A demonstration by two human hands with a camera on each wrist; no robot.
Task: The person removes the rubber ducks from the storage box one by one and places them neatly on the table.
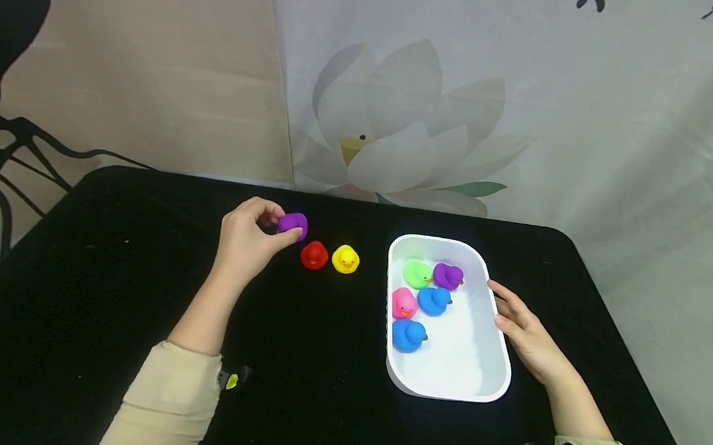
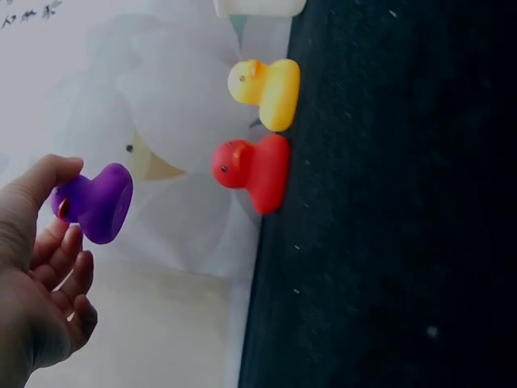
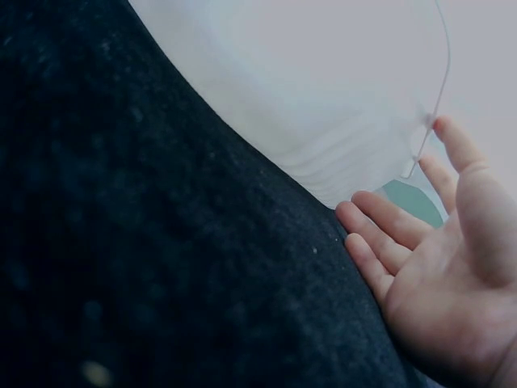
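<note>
Above the tabletop [image 1: 313, 399], near the far edge, a purple duck [image 1: 293, 223] is pinched between thumb and fingers of the left hand [image 1: 248, 236]; a white tray [image 1: 468, 354] is touched by the right hand [image 1: 529, 334], its fingers apart.

The desk [image 1: 308, 384] is black and matte, flecked with small pale specks, its far corners rounded. Its far edge runs beyond the left hand [image 1: 246, 239], and its right edge slants past the outer side of the right hand [image 1: 529, 334]. Between the hands, three things stand directly on it: a red duck [image 1: 314, 255] near the left hand, a yellow duck [image 1: 345, 259] just right of that, and a white tray [image 1: 458, 367], touched by the right hand's fingers.
</note>
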